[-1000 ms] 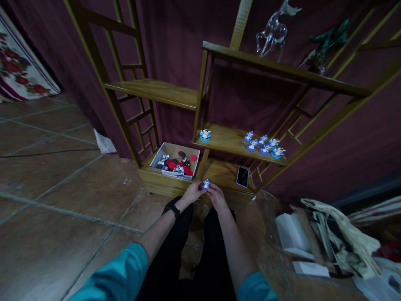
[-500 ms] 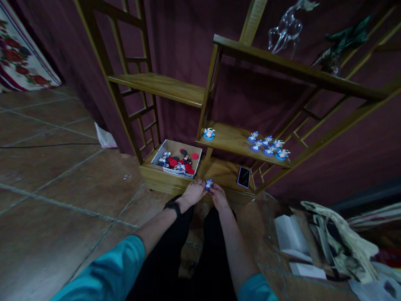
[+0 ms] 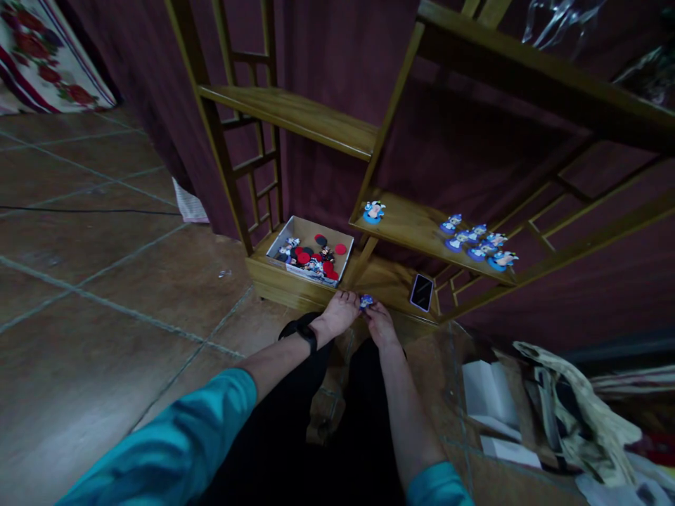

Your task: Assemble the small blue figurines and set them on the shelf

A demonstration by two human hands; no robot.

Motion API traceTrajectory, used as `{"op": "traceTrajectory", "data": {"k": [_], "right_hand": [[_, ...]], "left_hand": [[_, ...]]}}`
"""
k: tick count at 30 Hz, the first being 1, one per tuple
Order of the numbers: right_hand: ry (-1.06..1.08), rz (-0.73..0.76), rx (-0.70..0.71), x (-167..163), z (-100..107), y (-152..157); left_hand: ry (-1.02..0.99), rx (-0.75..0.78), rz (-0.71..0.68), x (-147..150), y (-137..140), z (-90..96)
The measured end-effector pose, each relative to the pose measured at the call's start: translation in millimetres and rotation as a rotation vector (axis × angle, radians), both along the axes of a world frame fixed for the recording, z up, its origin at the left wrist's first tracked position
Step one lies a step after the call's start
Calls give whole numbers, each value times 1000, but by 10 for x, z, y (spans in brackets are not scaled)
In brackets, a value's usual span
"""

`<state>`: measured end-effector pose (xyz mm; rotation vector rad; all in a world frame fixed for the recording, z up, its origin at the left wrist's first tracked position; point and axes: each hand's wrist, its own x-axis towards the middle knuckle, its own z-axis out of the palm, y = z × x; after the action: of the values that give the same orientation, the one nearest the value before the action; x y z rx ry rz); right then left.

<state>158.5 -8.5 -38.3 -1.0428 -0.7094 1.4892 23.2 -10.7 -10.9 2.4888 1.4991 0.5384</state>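
Observation:
Between my two hands is a small purple-and-white figurine (image 3: 366, 301), held in front of the lowest shelf. The fingers of my right hand (image 3: 380, 323) close on its right side. My left hand (image 3: 340, 313) reaches it from the left with curled fingers, and its fingertips seem to touch it. Just beyond my left hand stands an open cardboard box (image 3: 278, 239) with red and black discs and several small figurines inside. Higher up, a blue-based figurine (image 3: 373, 212) stands at the left end of the middle shelf (image 3: 408, 223), and several purple and blue figurines (image 3: 477, 242) are grouped at its right.
A phone (image 3: 422, 292) lies on the lowest shelf at the right. The wooden rack's upright posts and upper left shelf (image 3: 295, 119) rise around the box. Glass ornaments (image 3: 562, 24) stand on the top shelf. White boxes (image 3: 490, 397) and cloth bags lie on the floor at the right.
The camera view has shifted, so the rack appears nearer and further right. My hands stay together at the figurine, which now shows less between my fingers.

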Motion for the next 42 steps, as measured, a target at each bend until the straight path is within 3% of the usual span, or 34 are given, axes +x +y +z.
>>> {"op": "traceTrajectory", "data": {"k": [11, 18, 24, 33, 42], "right_hand": [[-15, 10, -12, 6, 16, -12], [8, 26, 16, 14, 27, -35], [14, 45, 6, 2, 85, -40], [93, 22, -2, -7, 68, -30], [157, -2, -37, -13, 60, -27]], "left_hand": [[39, 12, -23, 6, -31, 37], [-18, -68, -5, -44, 5, 79], [-254, -276, 49, -86, 78, 38], [-682, -416, 34, -86, 185, -8], [-749, -481, 18, -119, 288, -108]]}}
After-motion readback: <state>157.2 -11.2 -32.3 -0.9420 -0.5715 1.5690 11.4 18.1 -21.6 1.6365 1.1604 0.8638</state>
